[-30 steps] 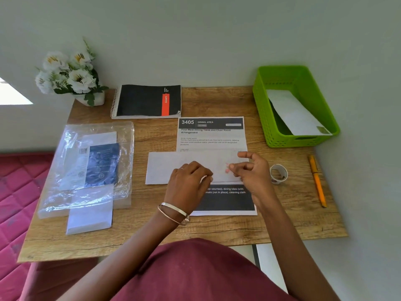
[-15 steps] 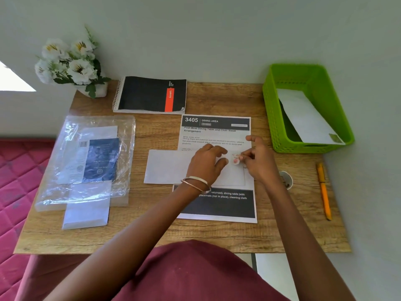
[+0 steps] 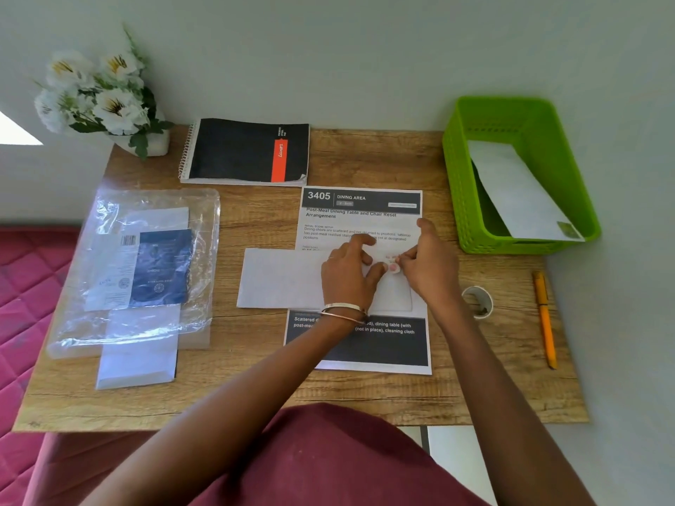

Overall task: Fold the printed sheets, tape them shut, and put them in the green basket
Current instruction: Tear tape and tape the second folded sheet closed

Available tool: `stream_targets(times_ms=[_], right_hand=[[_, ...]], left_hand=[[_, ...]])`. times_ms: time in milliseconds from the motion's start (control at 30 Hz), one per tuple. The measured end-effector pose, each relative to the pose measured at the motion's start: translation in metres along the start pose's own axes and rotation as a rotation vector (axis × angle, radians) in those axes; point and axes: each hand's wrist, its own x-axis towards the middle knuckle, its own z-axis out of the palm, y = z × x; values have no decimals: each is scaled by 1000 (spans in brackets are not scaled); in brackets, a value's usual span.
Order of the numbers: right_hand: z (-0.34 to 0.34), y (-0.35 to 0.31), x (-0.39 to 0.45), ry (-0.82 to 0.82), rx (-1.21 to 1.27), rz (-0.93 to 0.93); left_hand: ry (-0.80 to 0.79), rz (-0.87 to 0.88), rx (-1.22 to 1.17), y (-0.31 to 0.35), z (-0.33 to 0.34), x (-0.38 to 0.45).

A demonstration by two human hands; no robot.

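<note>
Covering folded sheet [image 3: 281, 279], left hand [image 3: 347, 272], right hand [image 3: 427, 264], tape unclear

The counter [image 3: 365, 158] carries one flat printed sheet [image 3: 365, 213] and one folded white sheet [image 3: 281, 279] lying across it. One green basket [image 3: 460, 184] holds one more folded sheet [image 3: 518, 191]. There is one roll of tape [image 3: 477, 302], one orange pen [image 3: 545, 315], one black spiral notebook [image 3: 241, 151], one pot of white flowers [image 3: 98, 100], one clear plastic bag [image 3: 146, 264] and one white packet [image 3: 138, 356] poking from under it. Two hands are in view, the left hand [image 3: 347, 275] and the right hand [image 3: 427, 264]; the left wrist wears two bangles [image 3: 343, 310].
</note>
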Motion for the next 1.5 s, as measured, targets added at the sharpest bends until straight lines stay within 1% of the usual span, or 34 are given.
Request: stream_targets(times_ms=[133,200,300,467,567,967,1267,1500], right_hand=[[1,0,-1,43,30,38],[3,0,-1,50,16,28],[7,0,-2,58,-57,-4],[6,-2,-3,64,-210,-55],[6,-4,-6,76,-258,-92],[8,-4,-6,73,-244,-57],[13,-1,-4,97,-337,-97],[15,0,-6,121,-355,-128]], left_hand=[[10,-11,17,0,2,-2],[22,-10,32,2,3,-2],[44,-17,48,5,5,-3],[33,-25,58,4,6,-3],[25,-37,51,5,5,-1],[28,-28,68,5,5,-1],[14,-42,80,4,7,0],[3,-43,93,5,6,0]])
